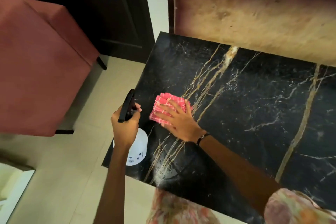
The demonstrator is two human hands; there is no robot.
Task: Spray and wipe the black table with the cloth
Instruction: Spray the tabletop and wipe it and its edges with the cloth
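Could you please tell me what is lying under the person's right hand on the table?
A folded pink cloth lies under the flat right hand, on the black gold-veined marble table. The hand covers the cloth's near part.

Black table (254,107): gold-veined marble top. Pink cloth (163,104) flat on top, near table's left edge.

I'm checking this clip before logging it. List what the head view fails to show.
- Spray bottle: its neck and trigger are covered by the left hand, and its printed marks are too small to read.
- Cloth: the near part lies under the right hand.
- Black table: its right end is cut off by the frame edge, and its near edge by the person's patterned clothing.
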